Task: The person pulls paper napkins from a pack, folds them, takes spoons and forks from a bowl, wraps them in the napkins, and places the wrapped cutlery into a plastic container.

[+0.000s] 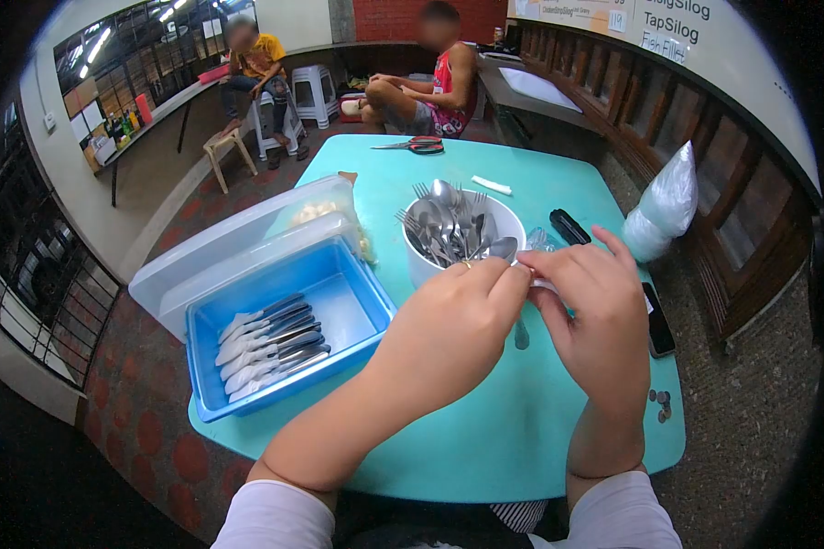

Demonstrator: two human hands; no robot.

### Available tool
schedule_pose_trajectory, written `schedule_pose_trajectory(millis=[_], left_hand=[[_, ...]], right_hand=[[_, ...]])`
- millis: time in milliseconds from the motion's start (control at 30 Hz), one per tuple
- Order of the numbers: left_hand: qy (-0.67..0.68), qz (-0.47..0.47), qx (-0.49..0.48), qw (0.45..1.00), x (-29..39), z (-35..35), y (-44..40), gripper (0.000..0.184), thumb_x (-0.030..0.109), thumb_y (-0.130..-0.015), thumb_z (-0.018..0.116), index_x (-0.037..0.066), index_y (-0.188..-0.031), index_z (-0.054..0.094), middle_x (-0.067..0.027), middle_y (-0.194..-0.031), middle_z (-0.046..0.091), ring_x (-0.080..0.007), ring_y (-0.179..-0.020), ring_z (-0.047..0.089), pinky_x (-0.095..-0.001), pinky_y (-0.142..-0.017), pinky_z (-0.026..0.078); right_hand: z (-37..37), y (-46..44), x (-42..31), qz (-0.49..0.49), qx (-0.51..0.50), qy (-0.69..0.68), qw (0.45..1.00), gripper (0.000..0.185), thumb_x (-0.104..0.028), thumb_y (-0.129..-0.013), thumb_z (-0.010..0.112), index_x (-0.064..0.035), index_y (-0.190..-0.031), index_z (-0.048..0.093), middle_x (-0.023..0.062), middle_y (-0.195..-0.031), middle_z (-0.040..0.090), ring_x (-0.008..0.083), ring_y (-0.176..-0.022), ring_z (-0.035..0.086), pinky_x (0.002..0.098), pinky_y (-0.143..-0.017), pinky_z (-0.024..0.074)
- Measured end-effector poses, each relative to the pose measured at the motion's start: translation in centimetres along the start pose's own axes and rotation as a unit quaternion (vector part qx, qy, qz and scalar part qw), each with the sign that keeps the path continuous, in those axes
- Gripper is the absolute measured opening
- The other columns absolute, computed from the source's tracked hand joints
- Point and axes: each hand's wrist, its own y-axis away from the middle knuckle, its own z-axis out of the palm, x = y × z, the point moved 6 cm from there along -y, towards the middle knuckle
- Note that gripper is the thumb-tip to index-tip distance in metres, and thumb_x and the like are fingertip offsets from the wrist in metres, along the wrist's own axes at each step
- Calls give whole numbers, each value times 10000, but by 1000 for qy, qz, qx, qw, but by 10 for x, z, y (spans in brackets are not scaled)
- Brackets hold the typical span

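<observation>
Both hands meet just in front of a white tub (pixel 418 267) full of loose spoons and forks (pixel 449 220). My left hand (pixel 458 316) is closed, its fingertips pinched by the tub's rim. Close against it, my right hand (pixel 590 302) pinches something small and white, mostly covered by the fingers. A spoon handle (pixel 522 335) shows below, between the hands; which hand holds it is unclear. To the left, a blue tray (pixel 357 297) holds several cutlery bundles (pixel 270 343) with white wrapping at one end.
On the turquoise table (pixel 485 448) are red-handled scissors (pixel 426 145), a white strip (pixel 492 186), a black object (pixel 569 227), a phone (pixel 657 320), coins (pixel 662 405) and a plastic-wrapped cone (pixel 664 206). A clear lid (pixel 238 242) leans behind the tray. Two people sit beyond.
</observation>
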Motion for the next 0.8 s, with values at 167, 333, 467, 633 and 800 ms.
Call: schedule_pose_trajectory(millis=[167,333,467,633,800], left_hand=[[4,-3,1,1000,-1,0,-1,276,-65,-772,651,10,-1038,641,-154,-884,669,-342,-766,667,-415,-654,541],[31,-3,69,997,-9,-1,-4,288,-91,-782,635,20,-1046,666,-154,-870,677,-328,-723,667,-389,-633,540],[32,-14,93,995,-8,-5,-6,432,-106,-779,632,65,-1172,686,-144,-829,678,-303,-677,658,-365,-605,531],[67,-34,116,990,-14,-8,-4,449,-119,-733,613,81,-1115,738,-145,-866,710,-263,-715,692,-331,-637,546],[86,-41,132,987,-25,-5,-4,385,-124,-762,611,59,-1072,745,-149,-901,723,-262,-766,714,-315,-669,555]], right_hand=[[-1,2,7,-2,27,-1,1000,197,-62,-756,740,-108,-927,654,38,-801,640,238,-813,644,504,-1062,373],[-4,-3,1,1,46,26,999,182,-40,-740,746,-101,-868,633,39,-815,650,231,-811,655,510,-1040,384],[2,-2,1,-22,86,-18,996,216,-43,-720,738,-110,-881,609,25,-838,641,232,-820,648,496,-989,416],[7,-2,-3,-37,96,-45,994,254,36,-675,735,-66,-874,613,58,-815,652,265,-785,658,464,-923,475],[6,-6,-4,-49,88,-45,994,272,30,-670,724,-71,-898,616,59,-829,648,265,-784,651,443,-877,485]])
